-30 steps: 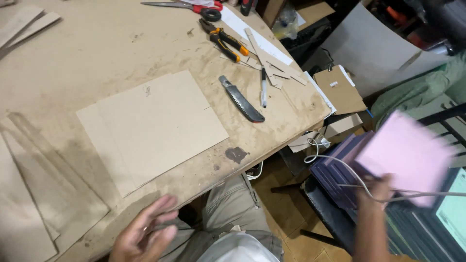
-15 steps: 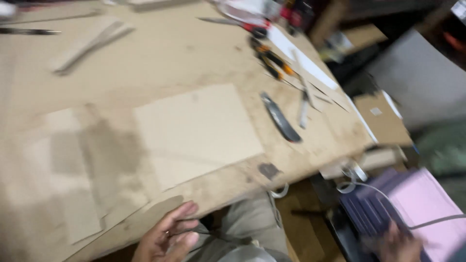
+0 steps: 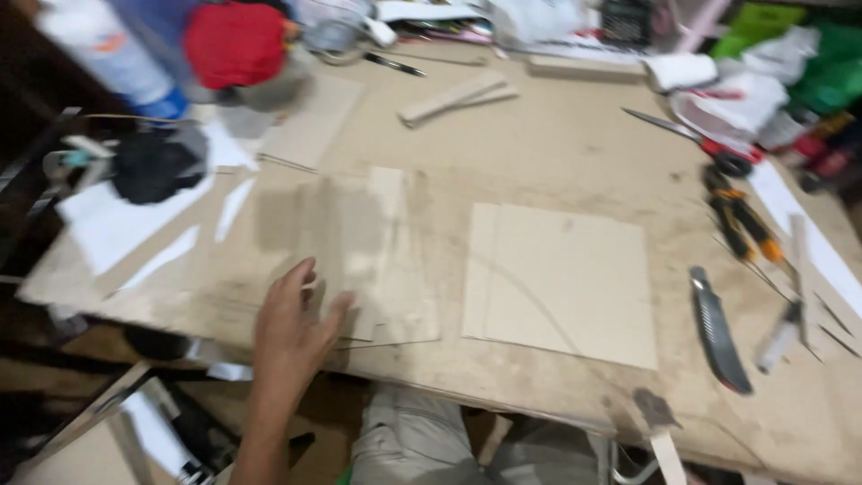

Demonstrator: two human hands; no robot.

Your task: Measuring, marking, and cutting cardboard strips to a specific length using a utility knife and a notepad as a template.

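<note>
Head view: the left hand (image 3: 292, 328) reaches up over the near edge of the counter (image 3: 557, 153) with its grip spread open and flat — fingers (image 3: 301, 274) splayed, holding nothing. The fingertips lie on or just above a stack of thin cardboard pieces (image 3: 377, 260); motion blur leaves it unclear whether they truly touch. The palm sits at the near left corner of that stack, the forearm running down out of frame at the bottom edge.

The right hand is not in view, so its grip cannot be described.

Just right of the stack, close beside it, lies a larger square cardboard sheet (image 3: 561, 283), flat on the counter. Further right rests a dark utility knife (image 3: 718, 332), near it orange-handled pliers (image 3: 741, 220), and above those red-handled scissors (image 3: 696, 144). Light wooden strips (image 3: 458, 97) lie toward the far side.

Much is hard to make out — the whole frame is smeared by movement. At the top left a red cap-like shape (image 3: 235, 40) and a white and blue container (image 3: 108, 54) are blurred and partly cut off. A black lump (image 3: 154, 166) on white paper scraps (image 3: 121, 220) cannot be identified. The clutter along the far edge and the right corner is too blurred to tell apart
</note>
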